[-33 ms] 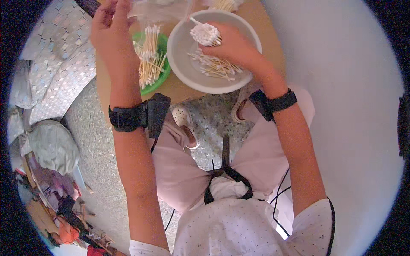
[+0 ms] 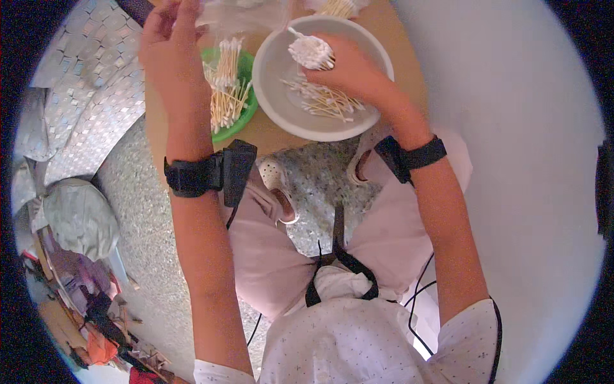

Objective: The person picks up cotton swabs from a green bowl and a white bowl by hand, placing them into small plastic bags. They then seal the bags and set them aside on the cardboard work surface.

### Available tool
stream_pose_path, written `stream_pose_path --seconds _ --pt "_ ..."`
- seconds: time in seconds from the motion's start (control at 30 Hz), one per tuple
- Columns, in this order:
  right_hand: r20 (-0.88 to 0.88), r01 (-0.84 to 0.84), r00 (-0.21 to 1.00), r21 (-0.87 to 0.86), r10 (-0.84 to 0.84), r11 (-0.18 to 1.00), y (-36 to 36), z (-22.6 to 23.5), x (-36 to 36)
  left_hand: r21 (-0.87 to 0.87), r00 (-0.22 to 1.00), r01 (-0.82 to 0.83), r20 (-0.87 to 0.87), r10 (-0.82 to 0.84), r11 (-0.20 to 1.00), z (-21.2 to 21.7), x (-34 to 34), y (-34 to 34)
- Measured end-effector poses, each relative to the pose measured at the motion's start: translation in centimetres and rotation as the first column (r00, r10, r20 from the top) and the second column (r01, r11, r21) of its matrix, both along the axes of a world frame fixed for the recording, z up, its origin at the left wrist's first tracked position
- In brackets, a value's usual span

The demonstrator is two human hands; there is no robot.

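Observation:
My right hand is closed around a bundle of cotton swabs, their white tips fanned toward the left. It is over a white bowl in which more loose cotton swabs lie. My left hand is at the upper left with its fingers curled, partly cut off by the top edge. Its fingertips pinch the edge of a clear plastic bag; the grip is only partly visible. Below the bag stands a green bowl heaped with cotton swabs.
Both bowls stand on a brown board above my knees. Another packet of cotton swabs lies beyond the white bowl. At the left are a patterned sheet, a grey-green bundle and assorted clutter.
The view has shifted very slightly. My left hand has moved a touch to the right; my right hand keeps its hold on the cotton swabs.

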State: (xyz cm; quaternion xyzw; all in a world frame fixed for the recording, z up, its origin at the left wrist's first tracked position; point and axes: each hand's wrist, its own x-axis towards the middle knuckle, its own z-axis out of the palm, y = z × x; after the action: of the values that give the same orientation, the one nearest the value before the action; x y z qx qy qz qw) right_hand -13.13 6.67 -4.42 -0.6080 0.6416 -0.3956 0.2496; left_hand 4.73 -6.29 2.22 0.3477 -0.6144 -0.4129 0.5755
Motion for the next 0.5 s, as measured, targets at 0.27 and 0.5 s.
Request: stream_pose_path --seconds 0.27,0.5 --pt "-0.208 0.038 0.977 -0.029 -0.043 0.999 0.3 0.2 0.1 0.071 0.999 0.026 -0.03 -0.024 0.997 0.0 0.2 0.2" --pt "-0.283 0.046 0.956 -0.126 -0.081 0.991 0.6 0.6 -0.4 0.072 0.998 0.048 -0.053 -0.045 0.996 -0.1 0.0 0.2"
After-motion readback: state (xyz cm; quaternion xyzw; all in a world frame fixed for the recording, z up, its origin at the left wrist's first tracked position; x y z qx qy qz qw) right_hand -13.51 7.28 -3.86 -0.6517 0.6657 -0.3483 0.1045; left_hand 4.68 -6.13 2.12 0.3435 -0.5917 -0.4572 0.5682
